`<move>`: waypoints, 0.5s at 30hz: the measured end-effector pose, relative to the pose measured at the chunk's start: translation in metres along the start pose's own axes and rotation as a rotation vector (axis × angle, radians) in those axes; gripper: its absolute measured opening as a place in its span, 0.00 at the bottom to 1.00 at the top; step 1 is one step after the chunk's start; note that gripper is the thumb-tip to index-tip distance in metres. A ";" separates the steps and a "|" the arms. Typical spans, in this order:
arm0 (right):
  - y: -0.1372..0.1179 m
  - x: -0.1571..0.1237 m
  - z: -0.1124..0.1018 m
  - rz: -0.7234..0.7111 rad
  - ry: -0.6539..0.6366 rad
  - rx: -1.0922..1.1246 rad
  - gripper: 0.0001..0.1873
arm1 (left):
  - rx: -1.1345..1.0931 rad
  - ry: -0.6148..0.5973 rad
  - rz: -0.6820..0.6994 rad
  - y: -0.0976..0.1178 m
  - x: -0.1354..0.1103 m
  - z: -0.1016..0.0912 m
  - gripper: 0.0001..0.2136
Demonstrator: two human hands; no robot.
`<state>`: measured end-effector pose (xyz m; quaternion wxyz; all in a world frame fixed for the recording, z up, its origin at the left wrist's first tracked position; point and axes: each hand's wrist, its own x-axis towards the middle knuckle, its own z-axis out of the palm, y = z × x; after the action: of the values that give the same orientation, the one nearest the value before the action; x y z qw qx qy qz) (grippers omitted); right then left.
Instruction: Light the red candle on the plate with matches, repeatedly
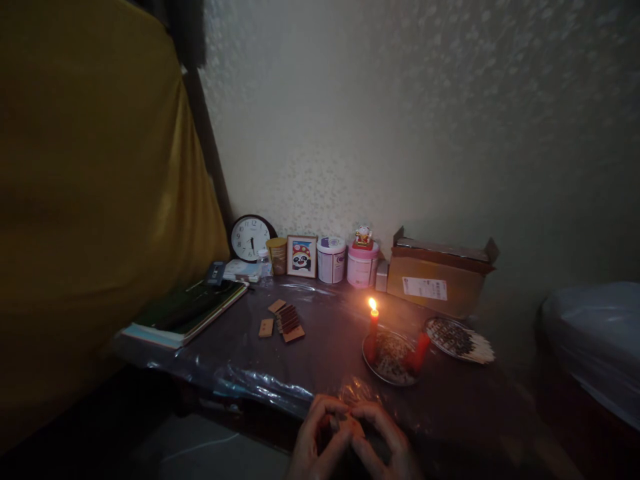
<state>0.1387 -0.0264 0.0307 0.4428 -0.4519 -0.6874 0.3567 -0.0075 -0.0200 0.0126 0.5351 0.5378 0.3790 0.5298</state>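
My left hand [316, 437] and my right hand [385, 440] meet at the near edge of a dark table [325, 360] covered in clear plastic. Both sets of fingers are curled together around a small object that I cannot make out in the dim light. Just beyond them a lit red candle [373, 330] stands in a round dish [387, 363], with a second, unlit red candle [421, 350] leaning at the dish's right side. A plate of matchsticks [460, 340] lies to the right. Small wooden pieces [285, 320] lie left of centre.
Along the wall stand a clock [249, 237], a panda picture [302, 256], two tubs [331, 259], a figurine [363, 237] and a cardboard box [437, 277]. Books [190, 312] lie at the left beside a yellow cloth [90, 200]. A plastic-covered bundle [595, 340] sits right.
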 end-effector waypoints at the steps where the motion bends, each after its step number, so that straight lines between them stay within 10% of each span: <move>1: 0.000 0.000 0.000 -0.003 -0.002 0.001 0.12 | -0.005 0.000 0.001 0.001 0.000 0.000 0.11; 15: -0.002 0.001 0.000 0.006 -0.007 -0.005 0.13 | -0.041 0.000 0.000 0.003 0.000 0.002 0.11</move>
<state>0.1380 -0.0266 0.0329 0.4383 -0.4537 -0.6884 0.3580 -0.0062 -0.0210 0.0160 0.5462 0.5269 0.3680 0.5373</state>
